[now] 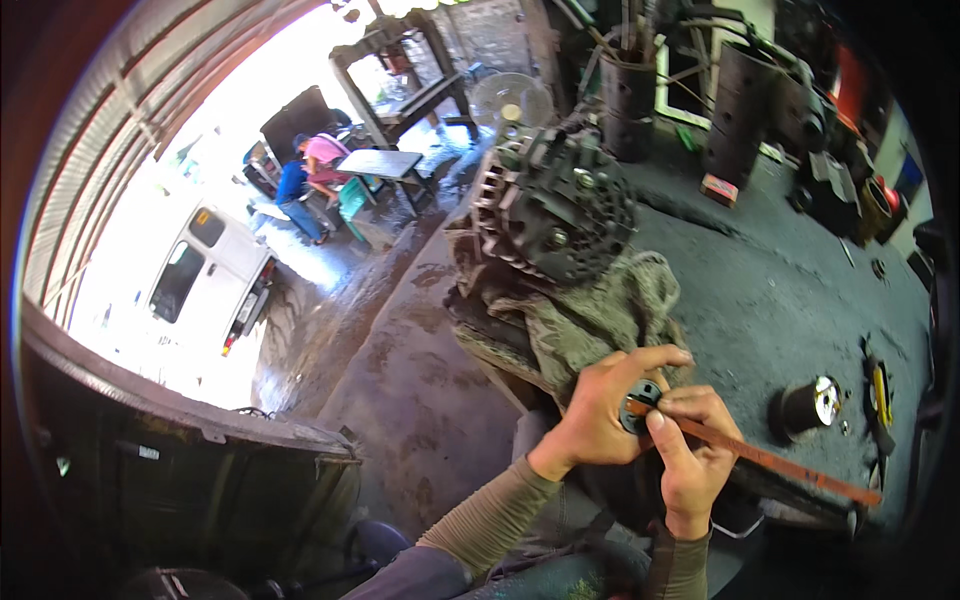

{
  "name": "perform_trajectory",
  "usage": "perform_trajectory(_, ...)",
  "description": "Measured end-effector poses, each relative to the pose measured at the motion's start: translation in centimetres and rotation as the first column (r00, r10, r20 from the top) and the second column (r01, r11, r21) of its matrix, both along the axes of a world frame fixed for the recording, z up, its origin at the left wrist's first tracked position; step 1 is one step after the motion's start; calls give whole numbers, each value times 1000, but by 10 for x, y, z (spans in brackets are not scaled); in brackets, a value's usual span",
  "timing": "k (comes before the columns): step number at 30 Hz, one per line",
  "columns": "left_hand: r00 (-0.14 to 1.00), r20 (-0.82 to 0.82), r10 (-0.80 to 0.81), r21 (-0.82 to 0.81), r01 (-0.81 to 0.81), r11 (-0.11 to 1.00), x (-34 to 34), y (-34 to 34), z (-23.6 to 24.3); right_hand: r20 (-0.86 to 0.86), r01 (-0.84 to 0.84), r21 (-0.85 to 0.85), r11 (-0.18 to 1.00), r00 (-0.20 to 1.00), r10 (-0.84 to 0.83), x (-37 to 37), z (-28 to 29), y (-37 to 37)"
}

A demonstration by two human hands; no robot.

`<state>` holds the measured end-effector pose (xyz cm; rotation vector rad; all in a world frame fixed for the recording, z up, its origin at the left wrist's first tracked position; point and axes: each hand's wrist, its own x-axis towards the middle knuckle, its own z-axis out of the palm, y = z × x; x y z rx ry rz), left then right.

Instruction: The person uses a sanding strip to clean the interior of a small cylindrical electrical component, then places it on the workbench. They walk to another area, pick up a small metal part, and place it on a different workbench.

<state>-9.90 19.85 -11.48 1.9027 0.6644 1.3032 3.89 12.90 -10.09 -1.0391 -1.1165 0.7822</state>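
My left hand (598, 410) grips a small round dark metal part (640, 405) with a central hole, held between thumb and fingers. My right hand (690, 450) pinches a long thin reddish strip (790, 468) near its end, pressing that end against the round part. The strip runs down to the right over the bench. Just beyond my hands a dirty grey rag (590, 320) lies under a black and silver alternator (555, 205) with a finned casing.
A grimy dark workbench (770, 290) holds a short metal cylinder (808, 404), a yellow-handled tool (880, 392), dark drums and machine parts at the back. Left is a wet concrete floor (400, 340), a white van (205, 275), a small table and two people outside.
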Motion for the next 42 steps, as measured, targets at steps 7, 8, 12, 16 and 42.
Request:
perform_trajectory(7, 993, 115, -8, -238, 35, 971, 5, -5, -5, 105, -42, 51, 998, 994, 37, 7, -4, 4)
perform_trajectory(8, 997, 77, -14, -194, 28, 981, 6, -4, -5, 90, -42, 49, 998, 995, 37, 8, -5, 5)
perform_trajectory(12, 1000, 16, -27, -113, 29, 993, 5, 3, -6, -219, -38, 27, 999, 975, 43, 9, -3, 10)
perform_trajectory(16, 998, 46, -39, -171, 47, 984, 4, 2, -9, 71, -51, 27, 998, 996, 49, 10, 0, 10)
perform_trajectory(42, 999, 10, -38, -117, 39, 992, 4, 3, -7, 21, -86, 17, 996, 996, 86, 11, -2, 10)
